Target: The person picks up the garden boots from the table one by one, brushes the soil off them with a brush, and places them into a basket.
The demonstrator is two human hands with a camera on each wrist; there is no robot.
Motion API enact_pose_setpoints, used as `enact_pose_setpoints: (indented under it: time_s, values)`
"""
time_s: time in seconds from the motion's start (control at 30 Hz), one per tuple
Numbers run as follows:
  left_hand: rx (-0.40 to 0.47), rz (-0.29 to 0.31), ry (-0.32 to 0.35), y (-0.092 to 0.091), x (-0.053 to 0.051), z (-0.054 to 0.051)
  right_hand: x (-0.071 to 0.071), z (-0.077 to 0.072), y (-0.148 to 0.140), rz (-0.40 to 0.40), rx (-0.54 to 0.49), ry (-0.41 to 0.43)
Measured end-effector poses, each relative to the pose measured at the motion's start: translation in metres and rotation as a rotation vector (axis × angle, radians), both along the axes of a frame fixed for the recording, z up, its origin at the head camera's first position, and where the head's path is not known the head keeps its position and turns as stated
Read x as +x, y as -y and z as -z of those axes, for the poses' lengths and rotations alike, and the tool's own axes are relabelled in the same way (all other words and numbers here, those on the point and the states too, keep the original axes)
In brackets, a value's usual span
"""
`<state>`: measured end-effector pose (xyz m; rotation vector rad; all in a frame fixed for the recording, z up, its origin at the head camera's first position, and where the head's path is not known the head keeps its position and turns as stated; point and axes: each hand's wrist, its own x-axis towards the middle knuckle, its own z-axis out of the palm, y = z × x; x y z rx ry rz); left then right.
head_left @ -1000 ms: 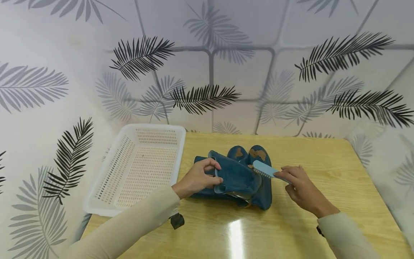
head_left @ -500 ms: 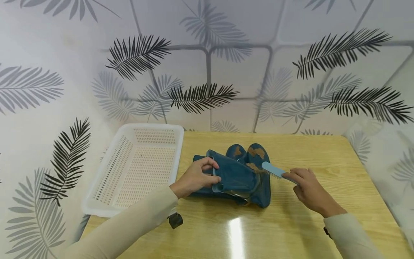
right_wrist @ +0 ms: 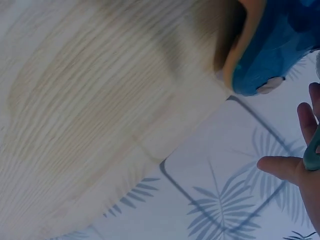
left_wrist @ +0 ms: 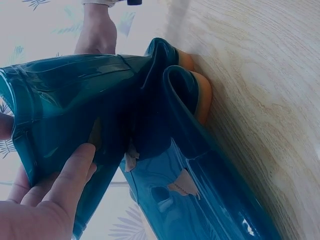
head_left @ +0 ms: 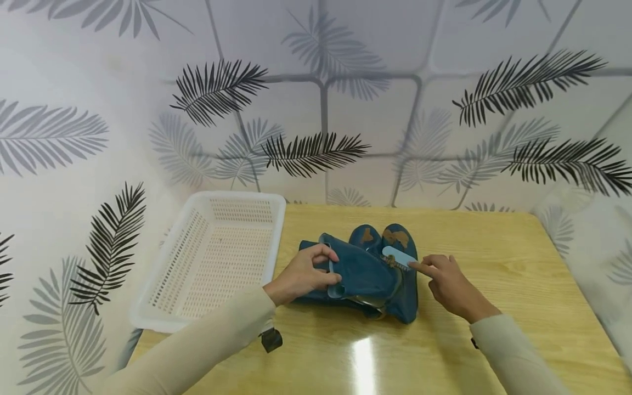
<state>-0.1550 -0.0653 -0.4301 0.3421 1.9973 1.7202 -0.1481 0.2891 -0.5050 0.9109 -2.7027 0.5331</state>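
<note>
A pair of dark blue-green rubber boots (head_left: pixel 367 271) lies on the table, brown patches like mud on both toes. My left hand (head_left: pixel 306 274) grips the opening of the upper boot's shaft, fingers on the rim. In the left wrist view, more pale brown patches show on the other boot (left_wrist: pixel 210 180). My right hand (head_left: pixel 451 288) holds a light blue brush (head_left: pixel 397 256) by its handle, index finger stretched along it. The bristles lie against the upper boot near its foot and look brown. Only the end of the brush handle (right_wrist: pixel 313 152) shows in the right wrist view.
To the left stands a white perforated plastic basket (head_left: pixel 280 230), partly over the table edge. The wooden table (head_left: pixel 494 241) runs back to a wall covering (head_left: pixel 365 126) with feather patterns. A bright light reflection lies on the tabletop in front.
The brush first slid right, off a brown patch on the upper boot, then came back left onto the boot. My left hand keeps its grip on the shaft.
</note>
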Motion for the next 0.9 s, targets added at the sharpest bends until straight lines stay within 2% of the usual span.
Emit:
enact_pose_setpoints:
  time_s: [0.2,0.37,0.47,0.53,0.63,0.77,0.9]
  values:
    - [0.007,0.004,-0.008,-0.001,0.001,0.001,0.004,-0.005,-0.017,0.029,0.046,0.006]
    - [0.006,-0.001,-0.013,-0.001,0.0,-0.002,-0.003,-0.009,-0.023,0.018,0.021,-0.08]
    - [0.002,0.002,-0.015,-0.001,0.0,-0.002,-0.01,-0.008,-0.017,-0.017,-0.021,-0.139]
    - [0.001,0.005,-0.018,-0.001,0.0,-0.002,-0.012,-0.007,-0.009,-0.042,-0.044,-0.145]
    - [0.003,0.008,-0.018,-0.001,0.0,-0.001,-0.012,-0.007,0.001,-0.064,-0.05,-0.088]
    - [0.003,0.006,-0.015,-0.002,0.0,-0.001,-0.005,-0.004,0.002,-0.023,0.001,-0.005]
    - [-0.006,0.003,-0.016,-0.002,0.0,0.0,0.0,-0.005,-0.009,0.02,0.055,-0.004]
